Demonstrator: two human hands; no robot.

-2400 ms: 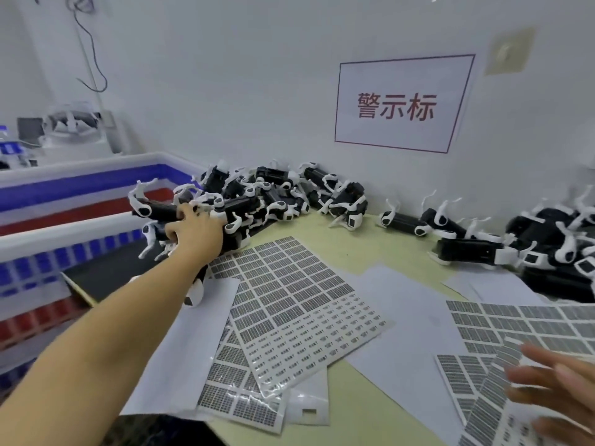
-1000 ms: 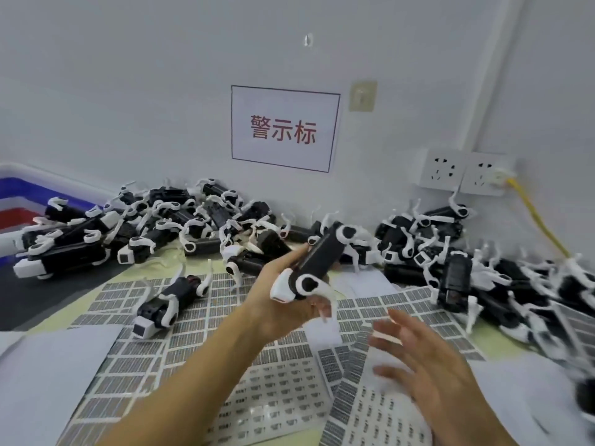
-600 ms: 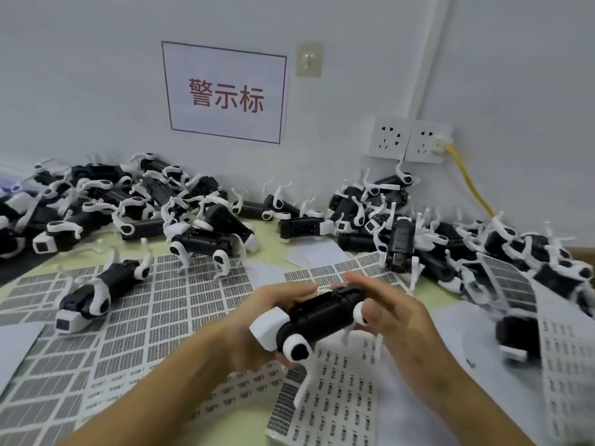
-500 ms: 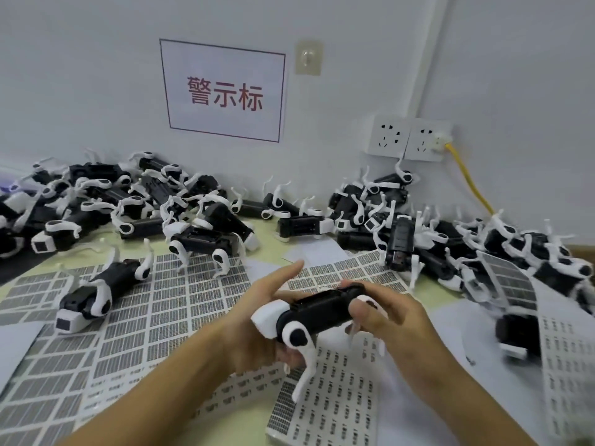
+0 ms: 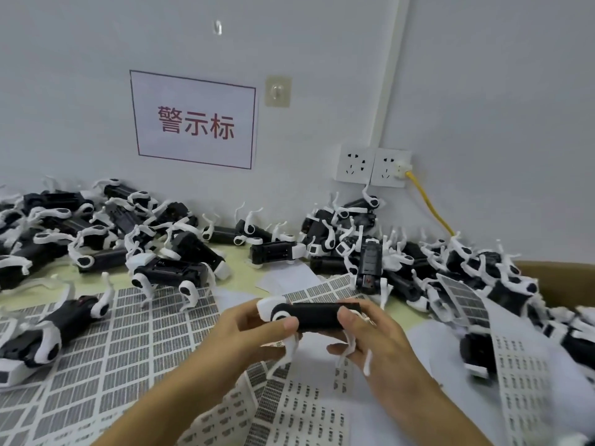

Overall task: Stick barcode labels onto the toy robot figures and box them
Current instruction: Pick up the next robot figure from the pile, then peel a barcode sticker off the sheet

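A black toy robot dog (image 5: 317, 315) with white legs and a white head lies level between both hands, above the table's middle. My left hand (image 5: 248, 336) grips its white head end, thumb across the side. My right hand (image 5: 370, 342) holds the tail end, thumb on the black body, white legs poking out between the fingers. Sheets of barcode labels (image 5: 128, 346) cover the table under and left of the hands. More label sheets (image 5: 299, 416) lie below the hands.
Piles of black-and-white robot dogs lie along the wall at the left (image 5: 96, 233) and right (image 5: 434, 268). One figure (image 5: 48, 333) lies on the label sheets at the left. A cardboard box (image 5: 560, 281) edge shows at the far right. A yellow cable (image 5: 428, 204) hangs from a wall socket.
My left hand brought a robot dog from the left pile to the middle. My right hand came up and took its other end. The figure now lies level between both hands.
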